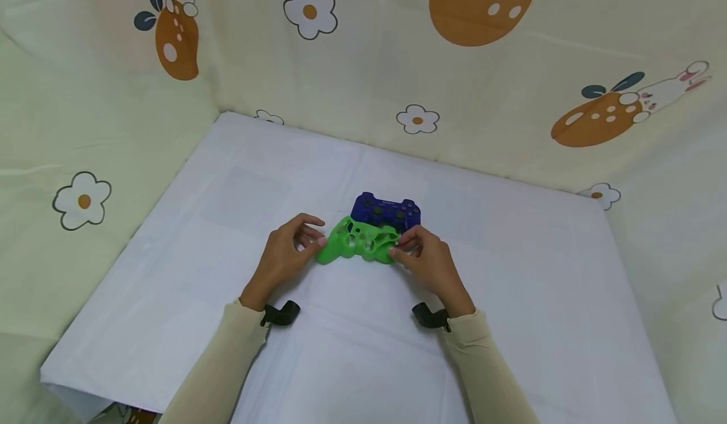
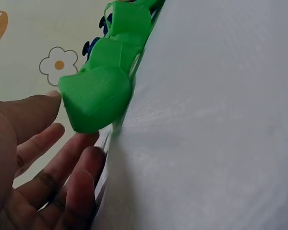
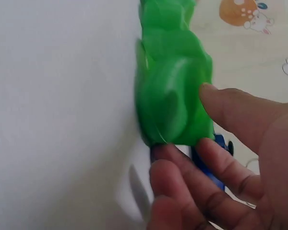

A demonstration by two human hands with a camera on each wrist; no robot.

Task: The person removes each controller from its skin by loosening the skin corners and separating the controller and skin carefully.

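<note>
A green controller cover [image 1: 354, 242] with cut-out holes lies on the white table, in front of a blue game controller [image 1: 379, 209] and overlapping its near side. My right hand [image 1: 425, 257] pinches the cover's right end between thumb and fingers. In the right wrist view the thumb is on one side of the green grip [image 3: 173, 100] and fingertips are at its lower end. My left hand [image 1: 289, 247] is at the cover's left end, fingers spread and loosely bent. Its thumb meets the edge of the left grip [image 2: 96, 98]; whether the other fingertips touch is hard to tell.
A white cloth covers the table [image 1: 539, 285], whose left edge drops off near the front. Behind and at the sides hangs a cream curtain [image 1: 363, 52] printed with flowers and rabbits. A black wrist camera [image 1: 282, 313] is strapped to the left wrist, another [image 1: 430, 315] to the right.
</note>
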